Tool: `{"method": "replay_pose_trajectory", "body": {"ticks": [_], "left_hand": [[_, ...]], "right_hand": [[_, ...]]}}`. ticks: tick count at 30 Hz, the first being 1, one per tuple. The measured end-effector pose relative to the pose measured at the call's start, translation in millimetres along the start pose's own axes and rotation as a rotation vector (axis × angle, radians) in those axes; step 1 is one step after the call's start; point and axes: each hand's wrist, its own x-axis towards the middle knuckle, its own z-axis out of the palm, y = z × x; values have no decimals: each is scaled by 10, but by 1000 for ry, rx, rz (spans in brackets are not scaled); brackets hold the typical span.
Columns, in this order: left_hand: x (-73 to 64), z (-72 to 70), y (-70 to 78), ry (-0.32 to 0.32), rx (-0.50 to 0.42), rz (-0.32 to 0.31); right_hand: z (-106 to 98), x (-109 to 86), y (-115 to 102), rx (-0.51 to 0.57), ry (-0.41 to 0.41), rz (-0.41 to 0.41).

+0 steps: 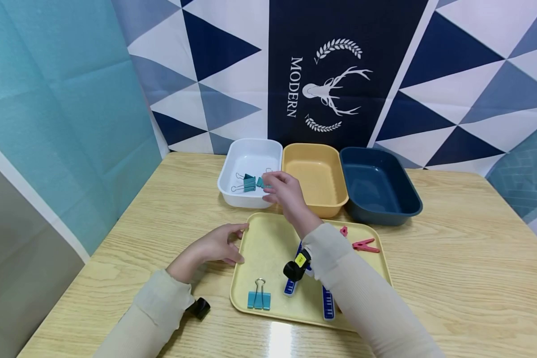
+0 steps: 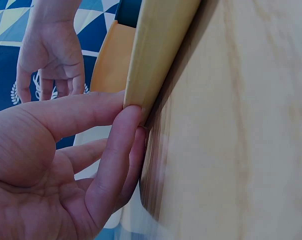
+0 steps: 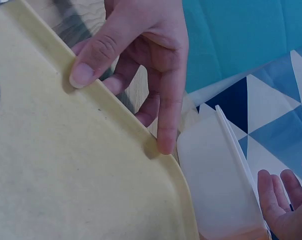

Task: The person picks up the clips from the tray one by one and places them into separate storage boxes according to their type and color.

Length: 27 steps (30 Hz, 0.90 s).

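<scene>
My left hand (image 1: 221, 244) holds the left rim of a yellow tray (image 1: 268, 233), its thumb over the rim and other fingers outside it. Above the right part of the white bin (image 1: 225, 186) is my right hand (image 1: 284, 189), fingers relaxed and spread, holding nothing. In that bin lie teal binder clips (image 1: 249, 183), one partly hidden by the right hand. A larger blue binder clip (image 1: 259, 300) sits at the tray's near left. Blue-and-white strips (image 1: 328, 303) and a red clothespin (image 1: 365, 245) also lie on the tray, partly behind the right forearm.
Beside the white bin stand a yellow-orange bin (image 1: 315, 169) and a dark blue bin (image 1: 380, 214), all in a row behind the tray. A patterned cloth (image 1: 232, 59) hangs behind the wooden table (image 1: 465, 258).
</scene>
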Motion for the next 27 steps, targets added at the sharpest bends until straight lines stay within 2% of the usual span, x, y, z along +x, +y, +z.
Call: {"method": "replay_pose_trajectory", "body": {"ticks": [5,6,11,12,13,27], "left_hand": [[-1,2,5,5,17,1],[1,4,5,5,20,-1],[7,20,4,17,15,-23],[10,24,1,18,13,-25],[11,26,-2,20,11,-25],[24,28,-23,19,14,-19]], "right_hand": [[-42,-59,32,-12,-12,-9],[-85,68,160,-8,-21,-19],[-127,43,182,-26,-21,-19],[-133,31,179,-28,-22,-16],[-104,-113,57,-39,-15,-5],[-162,-320,105,-70,-46,-6]]}}
